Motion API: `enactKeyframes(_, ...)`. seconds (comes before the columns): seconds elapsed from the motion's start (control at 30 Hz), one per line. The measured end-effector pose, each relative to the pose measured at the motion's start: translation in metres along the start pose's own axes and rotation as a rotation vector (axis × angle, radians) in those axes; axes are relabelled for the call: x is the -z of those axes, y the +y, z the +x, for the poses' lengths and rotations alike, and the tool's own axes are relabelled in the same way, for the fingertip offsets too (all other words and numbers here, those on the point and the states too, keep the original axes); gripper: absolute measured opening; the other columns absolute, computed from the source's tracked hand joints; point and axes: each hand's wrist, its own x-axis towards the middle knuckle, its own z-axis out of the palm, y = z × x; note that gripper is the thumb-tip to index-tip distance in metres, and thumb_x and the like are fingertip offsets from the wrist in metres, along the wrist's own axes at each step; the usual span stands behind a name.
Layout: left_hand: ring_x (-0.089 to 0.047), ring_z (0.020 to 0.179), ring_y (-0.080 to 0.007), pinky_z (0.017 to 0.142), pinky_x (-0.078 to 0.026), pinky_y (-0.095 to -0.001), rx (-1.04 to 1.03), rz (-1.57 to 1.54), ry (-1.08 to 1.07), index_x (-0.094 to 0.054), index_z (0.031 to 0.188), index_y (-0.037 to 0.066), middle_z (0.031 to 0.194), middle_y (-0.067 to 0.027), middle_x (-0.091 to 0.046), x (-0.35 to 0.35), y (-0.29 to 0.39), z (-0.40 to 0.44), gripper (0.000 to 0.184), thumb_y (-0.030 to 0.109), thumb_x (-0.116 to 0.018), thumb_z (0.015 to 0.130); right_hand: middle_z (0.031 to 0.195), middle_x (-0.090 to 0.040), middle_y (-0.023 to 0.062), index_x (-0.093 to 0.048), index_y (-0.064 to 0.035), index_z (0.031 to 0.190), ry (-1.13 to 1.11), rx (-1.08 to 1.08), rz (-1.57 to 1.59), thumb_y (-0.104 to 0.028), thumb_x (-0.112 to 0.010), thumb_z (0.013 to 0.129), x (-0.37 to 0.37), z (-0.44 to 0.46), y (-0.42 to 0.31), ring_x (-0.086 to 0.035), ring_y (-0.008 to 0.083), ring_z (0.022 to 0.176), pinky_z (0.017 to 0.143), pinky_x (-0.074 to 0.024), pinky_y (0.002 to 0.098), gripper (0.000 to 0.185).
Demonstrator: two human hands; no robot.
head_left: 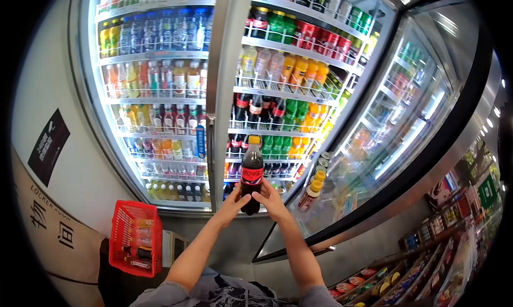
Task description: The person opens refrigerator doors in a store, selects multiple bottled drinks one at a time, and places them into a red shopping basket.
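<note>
Upright in front of me is a bottle of cola (252,170) with a yellow cap, dark liquid and a red and black label. My left hand (233,204) is closed around its lower left side. On the lower right side my right hand (271,201) grips the same bottle, and both thumbs press on its front. Behind it, the drinks fridge (283,96) has its right section open, with rows of bottles and cans on wire-fronted shelves.
The open glass door (374,146) swings out to my right. A red shopping basket (118,237) holding several bottles stands at lower left. More bottles (311,194) show near the door's lower part. Snack shelves (385,275) run along the lower right.
</note>
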Motion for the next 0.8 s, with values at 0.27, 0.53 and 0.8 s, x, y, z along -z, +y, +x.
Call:
enactKeyframes(0.27,-0.046,0.122,-0.0152,0.104,-0.035,-0.0320,-0.034,0.033,0.111,-0.021,0.153,0.012,0.135,-0.0065,-0.049,0.074,0.032,-0.025,0.075,0.025,-0.064,0.093,0.140,-0.046,0.0117,-0.025,0.0002,0.148,-0.175,-0.034,0.026,-0.012,-0.070,0.087,-0.060,0.054,0.022,-0.046,0.0196,0.128,0.107,-0.0347,0.0320,0.077)
enactKeyframes(0.53,-0.048,0.122,-0.0182,0.104,-0.036,-0.0333,-0.024,0.006,0.274,-0.021,0.153,0.011,0.133,-0.0115,-0.051,0.122,0.053,-0.052,0.079,0.020,-0.067,0.090,0.140,-0.046,0.0102,-0.025,-0.0026,0.149,-0.380,-0.113,0.014,-0.015,-0.070,0.089,-0.107,0.094,0.038,-0.046,0.0187,0.128,0.106,-0.0361,0.0317,0.076)
enactKeyframes(0.8,-0.050,0.118,-0.0184,0.101,-0.038,-0.0325,-0.068,-0.015,0.381,-0.021,0.153,0.011,0.129,-0.0118,-0.053,0.174,0.051,-0.069,0.079,0.017,-0.068,0.090,0.142,-0.043,0.0108,-0.024,-0.0043,0.150,-0.527,-0.143,-0.162,-0.021,-0.069,0.090,-0.146,0.134,0.063,-0.042,0.0206,0.130,0.106,-0.0363,0.0356,0.077)
